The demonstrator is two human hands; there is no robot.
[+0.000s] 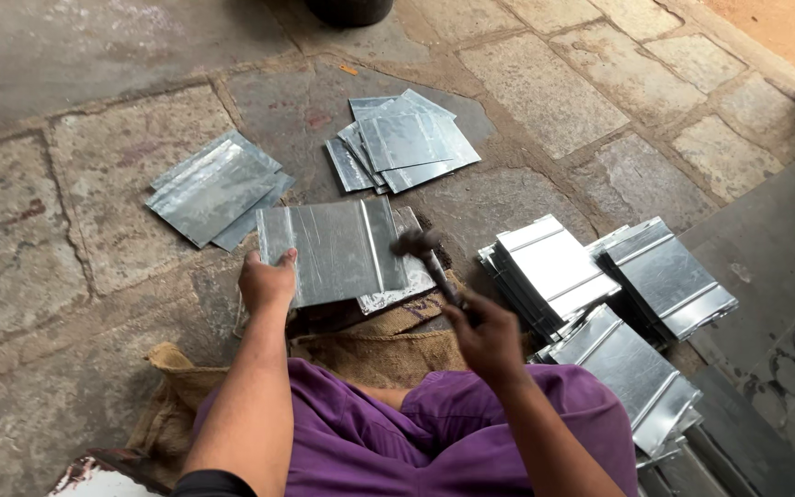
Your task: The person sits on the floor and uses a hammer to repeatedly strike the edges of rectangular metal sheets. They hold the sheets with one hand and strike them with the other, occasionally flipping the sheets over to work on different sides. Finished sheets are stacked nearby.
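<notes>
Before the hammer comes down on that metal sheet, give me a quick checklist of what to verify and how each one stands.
1. Left hand grips the near left edge of the metal sheet: ok.
2. Right hand closed on the hammer handle: ok.
3. Hammer head over the sheet's right side, away from the left fingers: ok.
4. Sheet lies flat on the piece beneath it: cannot tell.
5. Stacks of finished panels sit close to the right hand: not ok.
6. Burlap sack beneath the work spot: ok.
</notes>
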